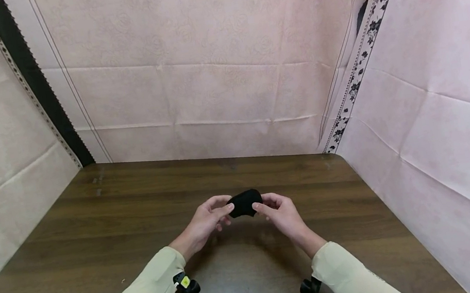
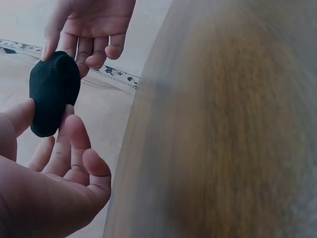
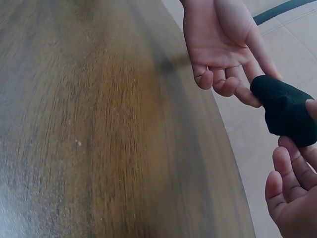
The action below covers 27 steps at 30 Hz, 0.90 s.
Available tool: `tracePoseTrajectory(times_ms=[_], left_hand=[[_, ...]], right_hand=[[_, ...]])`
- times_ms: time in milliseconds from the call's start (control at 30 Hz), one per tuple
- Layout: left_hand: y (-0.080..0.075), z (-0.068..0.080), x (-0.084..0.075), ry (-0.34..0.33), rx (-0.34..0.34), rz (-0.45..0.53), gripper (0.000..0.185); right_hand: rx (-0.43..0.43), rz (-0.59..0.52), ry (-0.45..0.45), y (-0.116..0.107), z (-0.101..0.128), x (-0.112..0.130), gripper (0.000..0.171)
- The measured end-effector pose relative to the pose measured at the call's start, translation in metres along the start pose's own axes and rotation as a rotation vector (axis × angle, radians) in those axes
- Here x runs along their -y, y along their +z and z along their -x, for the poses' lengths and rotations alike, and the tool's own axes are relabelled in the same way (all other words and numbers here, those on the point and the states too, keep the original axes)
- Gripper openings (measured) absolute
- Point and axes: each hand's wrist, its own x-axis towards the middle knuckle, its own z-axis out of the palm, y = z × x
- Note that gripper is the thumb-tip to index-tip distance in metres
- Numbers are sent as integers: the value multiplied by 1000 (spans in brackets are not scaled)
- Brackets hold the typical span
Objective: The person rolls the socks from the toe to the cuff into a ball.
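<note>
Head view: high above the table's (image 1: 97, 241) near edge, facing forward and down, table whole. Left wrist view: close, low over the table (image 2: 223, 124). Right wrist view likewise (image 3: 89, 124). All three share the black bundle (image 1: 245, 203) (image 2: 52, 94) (image 3: 286, 111) above the table.

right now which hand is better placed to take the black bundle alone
Probably the right hand. Its thumb and forefinger pinch one end of the black bundle, as the left hand does the other, but in the wrist views its curled fingers lie closer.
</note>
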Motion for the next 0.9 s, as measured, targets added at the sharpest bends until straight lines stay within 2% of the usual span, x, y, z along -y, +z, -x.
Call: tracePoseTrajectory(times_ms=[267,667,900], left_hand=[[3,2,0,21,36,-145,33],[1,4,3,10,73,-305,33],[0,4,5,32,88,-375,33]], right_hand=[[-30,11,1,1,-4,-1,21],[0,70,33,8,-15,-5,28],[-18,132,-9,18,-21,-9,26]])
